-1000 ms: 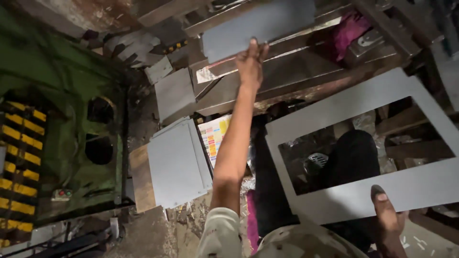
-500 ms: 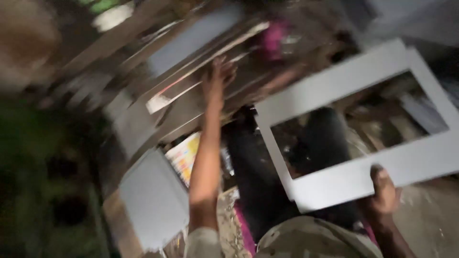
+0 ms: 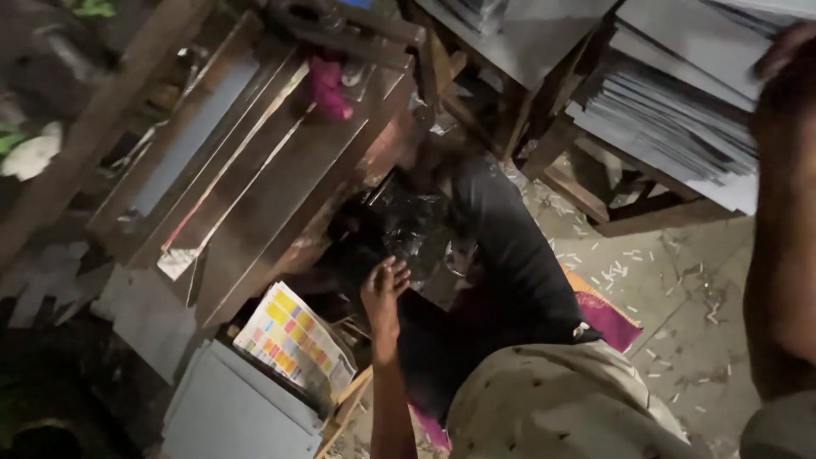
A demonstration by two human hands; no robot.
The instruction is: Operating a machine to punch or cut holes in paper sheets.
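Grey boards (image 3: 680, 102) stacked on the wooden rack meet your raised right hand (image 3: 786, 51), grip hidden, so square them gently while your left hand (image 3: 384, 289) hangs loosely open, empty.

A single view came from a camera worn on the person's head, looking steeply down past the chest and lap to the floor (image 3: 680, 289). It sat close above the body, tilted so the wooden bench (image 3: 280, 178) ran diagonally up the left and the stacked grey sheets (image 3: 680, 102) filled the upper right. With only one view, no second camera shared the scene
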